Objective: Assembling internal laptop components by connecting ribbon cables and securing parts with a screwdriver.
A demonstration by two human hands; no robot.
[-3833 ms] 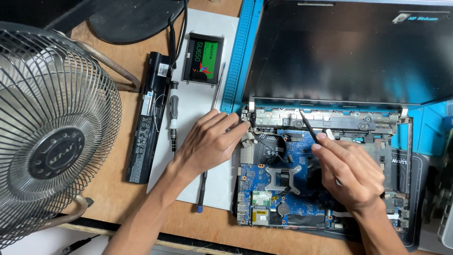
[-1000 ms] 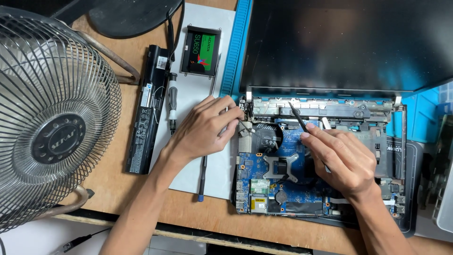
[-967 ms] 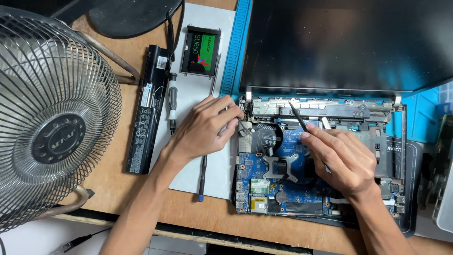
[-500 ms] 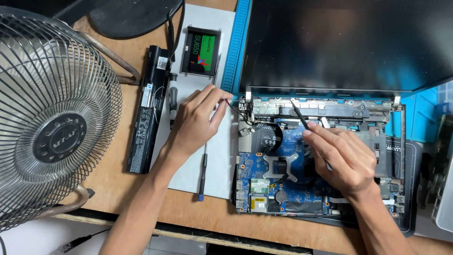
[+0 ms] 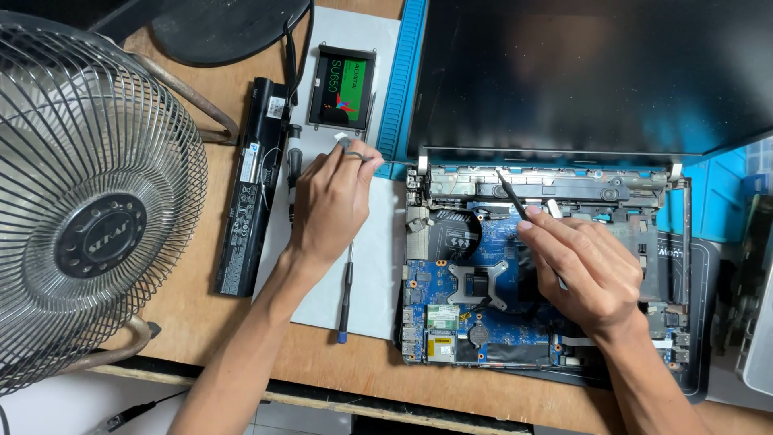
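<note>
Blue circuit board of the opened laptop fills the lower middle of the frame, and the right hand rests on it, fingers pinched around a thin black tool whose tip points at the hinge strip. Left of centre, the left hand pinches a small metal part over a white mat. A screwdriver, a solid-state drive, a black battery and a metal fan lie further left.
</note>
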